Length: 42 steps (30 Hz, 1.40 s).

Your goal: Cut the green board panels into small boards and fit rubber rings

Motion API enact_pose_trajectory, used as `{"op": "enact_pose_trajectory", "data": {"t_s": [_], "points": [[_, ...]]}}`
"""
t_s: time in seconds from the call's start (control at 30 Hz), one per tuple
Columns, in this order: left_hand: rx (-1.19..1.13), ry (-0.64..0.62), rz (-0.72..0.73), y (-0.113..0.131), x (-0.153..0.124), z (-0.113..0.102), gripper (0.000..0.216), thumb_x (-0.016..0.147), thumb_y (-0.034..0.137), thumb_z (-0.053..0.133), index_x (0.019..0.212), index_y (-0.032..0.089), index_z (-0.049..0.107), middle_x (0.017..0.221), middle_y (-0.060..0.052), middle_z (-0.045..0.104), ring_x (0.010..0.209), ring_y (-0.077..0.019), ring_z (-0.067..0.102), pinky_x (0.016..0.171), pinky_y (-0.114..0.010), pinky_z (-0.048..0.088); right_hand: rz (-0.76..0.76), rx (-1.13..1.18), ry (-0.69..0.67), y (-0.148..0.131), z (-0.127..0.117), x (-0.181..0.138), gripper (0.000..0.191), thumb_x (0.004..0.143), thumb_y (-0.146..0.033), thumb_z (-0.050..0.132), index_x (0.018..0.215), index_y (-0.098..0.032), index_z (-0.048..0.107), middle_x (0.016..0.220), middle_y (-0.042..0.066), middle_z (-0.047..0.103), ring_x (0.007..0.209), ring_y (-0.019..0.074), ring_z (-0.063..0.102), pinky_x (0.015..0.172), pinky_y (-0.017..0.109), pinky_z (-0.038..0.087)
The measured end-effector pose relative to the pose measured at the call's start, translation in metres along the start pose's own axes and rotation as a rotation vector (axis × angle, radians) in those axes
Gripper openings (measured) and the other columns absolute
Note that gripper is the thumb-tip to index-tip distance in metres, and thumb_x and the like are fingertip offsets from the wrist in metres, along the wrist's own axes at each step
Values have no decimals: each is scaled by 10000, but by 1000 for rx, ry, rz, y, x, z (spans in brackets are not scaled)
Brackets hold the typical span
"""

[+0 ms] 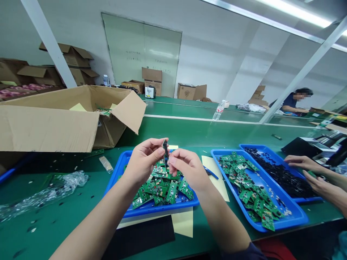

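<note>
My left hand (pixel 145 159) is closed on a small circuit board (pixel 165 151), seen nearly edge-on with a dark part along it. My right hand (pixel 188 167) is pinched just right of the board's lower end. Whatever lies between its fingertips is too small to make out. Both hands are above a blue tray (pixel 159 209) heaped with green circuit boards (pixel 156 187). Blue-handled pliers (pixel 210 173) lie at the tray's right side.
To the right stand a blue tray (pixel 294 222) of boards and another blue tray (pixel 316 199) of black parts. A co-worker's hands (pixel 311 171) hover over the latter. Left are a big open carton (pixel 48 126) and crumpled plastic (pixel 65 186). Black sheet (pixel 143 236) lies in front.
</note>
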State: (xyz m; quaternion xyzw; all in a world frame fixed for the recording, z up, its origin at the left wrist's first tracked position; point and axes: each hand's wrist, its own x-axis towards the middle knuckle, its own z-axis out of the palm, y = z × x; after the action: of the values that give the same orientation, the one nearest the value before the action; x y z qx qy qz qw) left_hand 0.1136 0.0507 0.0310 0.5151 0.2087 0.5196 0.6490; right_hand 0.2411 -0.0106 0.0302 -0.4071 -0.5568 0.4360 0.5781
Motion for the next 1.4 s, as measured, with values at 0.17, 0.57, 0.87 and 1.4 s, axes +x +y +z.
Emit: {"op": "enact_pose_trajectory", "data": {"t_s": [0.17, 0.57, 0.87, 1.4], "points": [[-90, -5, -80, 0, 1, 0, 278, 516, 261, 849, 760, 198, 730, 685, -7, 680, 657, -110, 603, 609, -203, 485, 85, 34, 20, 7, -6, 11, 146, 686, -286, 593, 600, -185, 532, 435, -72, 466, 389, 64, 404, 407, 194, 353], [175, -237, -24, 8, -2, -4, 287, 655, 370, 757, 871, 181, 753, 765, -55, 653, 763, -169, 589, 729, -285, 459, -180, -297, 197, 7, -20, 10, 159, 819, -316, 545, 735, -181, 557, 555, -42, 521, 479, 82, 446, 459, 210, 362], [259, -324, 1, 11, 0, -5, 264, 664, 324, 752, 890, 188, 745, 854, -90, 701, 792, -198, 623, 721, -306, 501, -674, -558, 365, 9, -18, 7, 158, 850, -190, 490, 974, -232, 578, 919, 60, 643, 745, 167, 607, 682, 330, 518], [669, -266, 376, 19, -2, -12, 234, 715, 296, 709, 937, 222, 722, 853, -64, 645, 777, -179, 617, 659, -271, 527, -569, -498, 262, 0, -13, -2, 75, 817, -191, 557, 756, -199, 599, 749, 31, 638, 712, 157, 599, 648, 306, 506]]}}
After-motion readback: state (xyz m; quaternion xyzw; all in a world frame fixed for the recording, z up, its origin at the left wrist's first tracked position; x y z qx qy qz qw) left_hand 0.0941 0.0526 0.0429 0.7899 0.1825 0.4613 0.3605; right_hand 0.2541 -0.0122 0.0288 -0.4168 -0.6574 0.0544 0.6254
